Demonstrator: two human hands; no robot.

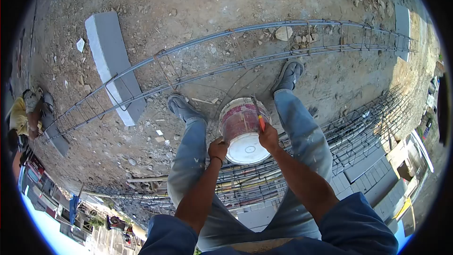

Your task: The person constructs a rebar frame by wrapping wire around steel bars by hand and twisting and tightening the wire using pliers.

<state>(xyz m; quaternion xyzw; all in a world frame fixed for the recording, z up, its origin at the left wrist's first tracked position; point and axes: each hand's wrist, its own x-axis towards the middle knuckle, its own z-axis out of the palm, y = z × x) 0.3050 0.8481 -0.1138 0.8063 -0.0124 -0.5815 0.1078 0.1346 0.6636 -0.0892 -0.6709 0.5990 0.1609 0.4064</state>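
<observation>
Between my legs is a bucket [240,120], dark red on its side with a round white end facing me. My left hand [218,150] is closed on the bucket's left edge. My right hand [269,138] is at its right edge, closed around a hand tool [260,119] with an orange handle and a dark metal end. The tool lies along the bucket's side; its exact kind is too small to make out. Just beyond my shoes stretches a long rebar cage [207,73] with thin square ties.
The rebar cage crosses a grey-and-white block [115,61] and reaches another block [402,33] at the far right. A person in yellow [21,118] crouches at its left end. More rebar cages [368,132] are stacked close to my legs. Stones [284,33] lie on the dirt.
</observation>
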